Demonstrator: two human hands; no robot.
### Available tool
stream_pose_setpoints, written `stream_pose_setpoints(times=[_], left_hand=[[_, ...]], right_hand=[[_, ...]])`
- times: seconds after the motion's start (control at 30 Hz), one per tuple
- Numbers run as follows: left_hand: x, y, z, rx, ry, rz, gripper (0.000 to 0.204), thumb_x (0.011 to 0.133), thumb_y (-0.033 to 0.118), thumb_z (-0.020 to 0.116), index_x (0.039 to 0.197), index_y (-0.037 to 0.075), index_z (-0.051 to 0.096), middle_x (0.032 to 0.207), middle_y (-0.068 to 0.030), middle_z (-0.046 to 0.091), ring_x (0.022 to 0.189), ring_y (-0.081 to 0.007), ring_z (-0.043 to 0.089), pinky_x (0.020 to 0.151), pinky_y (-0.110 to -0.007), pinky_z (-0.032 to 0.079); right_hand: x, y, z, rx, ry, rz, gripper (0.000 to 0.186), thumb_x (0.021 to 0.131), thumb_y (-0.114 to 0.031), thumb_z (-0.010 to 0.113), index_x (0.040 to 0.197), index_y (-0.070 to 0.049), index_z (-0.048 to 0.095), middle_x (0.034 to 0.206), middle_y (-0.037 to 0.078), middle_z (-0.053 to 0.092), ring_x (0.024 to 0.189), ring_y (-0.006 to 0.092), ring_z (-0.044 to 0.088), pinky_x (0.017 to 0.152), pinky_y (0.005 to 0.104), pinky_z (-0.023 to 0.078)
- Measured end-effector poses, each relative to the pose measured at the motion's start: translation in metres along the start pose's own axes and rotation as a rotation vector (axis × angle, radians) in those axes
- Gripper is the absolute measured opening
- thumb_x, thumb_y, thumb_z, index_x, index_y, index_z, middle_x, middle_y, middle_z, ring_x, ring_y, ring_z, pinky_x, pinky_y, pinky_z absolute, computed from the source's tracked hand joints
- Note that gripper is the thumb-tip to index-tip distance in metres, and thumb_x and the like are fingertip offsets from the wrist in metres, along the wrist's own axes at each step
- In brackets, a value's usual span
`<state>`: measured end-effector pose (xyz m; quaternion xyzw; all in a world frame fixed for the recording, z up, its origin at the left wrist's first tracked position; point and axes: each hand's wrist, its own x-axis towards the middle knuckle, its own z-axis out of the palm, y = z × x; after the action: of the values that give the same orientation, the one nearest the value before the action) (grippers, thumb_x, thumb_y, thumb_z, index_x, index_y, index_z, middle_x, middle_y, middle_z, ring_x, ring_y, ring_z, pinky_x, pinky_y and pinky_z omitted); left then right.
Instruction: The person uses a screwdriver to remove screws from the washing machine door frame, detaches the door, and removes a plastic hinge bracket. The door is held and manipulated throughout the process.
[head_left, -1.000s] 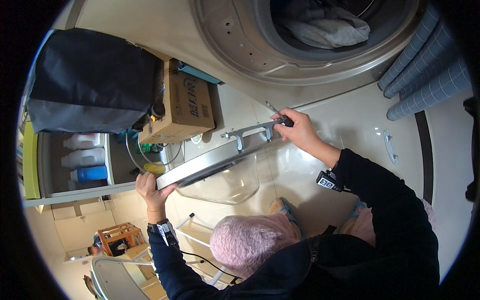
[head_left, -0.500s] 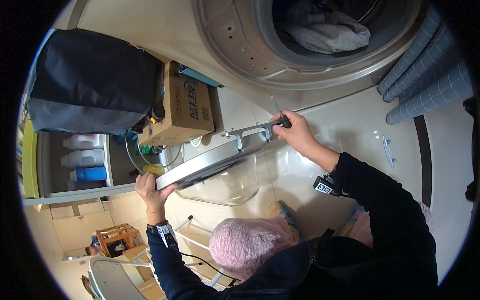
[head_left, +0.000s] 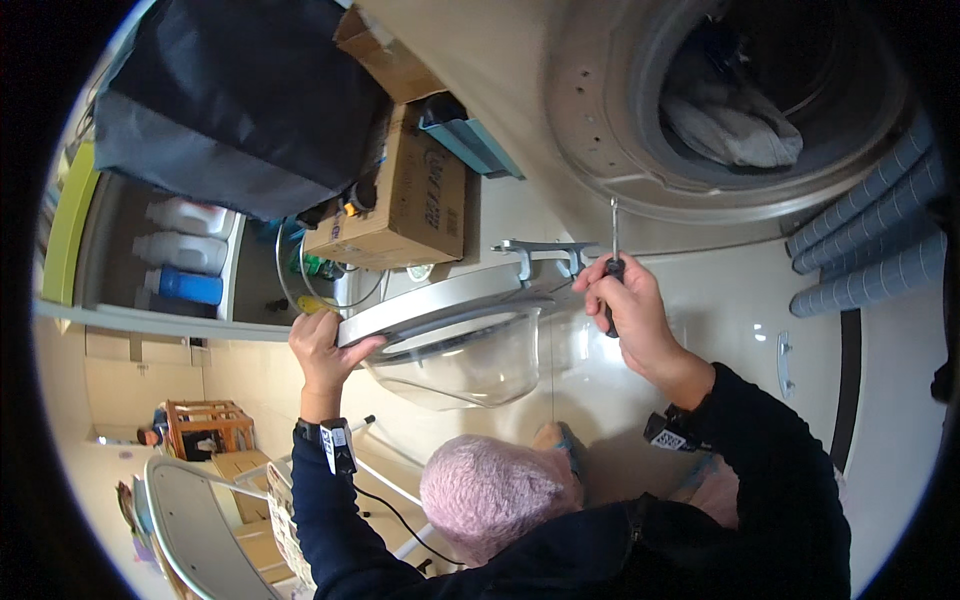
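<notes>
My left hand (head_left: 322, 352) grips the left end of a washing machine door (head_left: 430, 303), thumb on the near side and fingers around its rim. The door has a grey frame and a clear glass bowl (head_left: 465, 370) bulging toward me. A metal hinge (head_left: 545, 252) sticks out from its far right end. In my right hand (head_left: 638, 312) is a screwdriver (head_left: 615, 262) with a black handle, its shaft pointing away toward the machine. That hand is just right of the hinge. Beyond it stands the washing machine (head_left: 590, 150), its round opening uncovered, with grey cloth (head_left: 735, 125) inside.
A cardboard box (head_left: 400, 200) and a dark fabric cover (head_left: 235, 110) stand at the far left, above a shelf with several bottles (head_left: 190, 287). A blue checked curtain (head_left: 865, 220) hangs at the right. A white handle-shaped part (head_left: 784, 362) lies on the floor. A folding chair (head_left: 190, 510) is at lower left.
My right hand has come away from the hinge, and the screwdriver has turned more upright in its grip. The view has shifted, with the machine now farther right. My left hand still holds the door.
</notes>
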<state>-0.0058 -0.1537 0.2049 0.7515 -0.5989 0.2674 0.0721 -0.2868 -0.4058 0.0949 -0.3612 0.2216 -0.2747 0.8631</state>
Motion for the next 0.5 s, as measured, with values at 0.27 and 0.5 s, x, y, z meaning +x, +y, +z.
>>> stream_pose_setpoints(times=[0.27,0.5], left_hand=[[0.010,0.021,-0.009,0.009,0.035,0.060,0.064,0.059,0.060,0.082,0.053,0.009,0.043,0.049,-0.0049,0.040,0.045,-0.0234,0.044,0.048,-0.035,0.036],[0.012,0.027,-0.014,-0.046,0.092,0.054,0.068,0.060,0.066,0.079,0.052,0.010,0.040,0.050,-0.0041,0.040,0.045,-0.0225,0.044,0.046,-0.034,0.032]], right_hand=[[0.017,-0.015,0.039,-0.967,-0.026,-0.533,0.056,0.070,-0.017,0.086,0.118,-0.007,0.059,0.081,0.000,0.059,0.068,0.0093,0.048,0.059,0.0264,0.044],[0.037,-0.017,0.042,-0.958,-0.095,-0.461,0.032,0.077,-0.009,0.078,0.103,-0.003,0.060,0.086,0.007,0.066,0.073,0.0128,0.058,0.068,0.0275,0.048]])
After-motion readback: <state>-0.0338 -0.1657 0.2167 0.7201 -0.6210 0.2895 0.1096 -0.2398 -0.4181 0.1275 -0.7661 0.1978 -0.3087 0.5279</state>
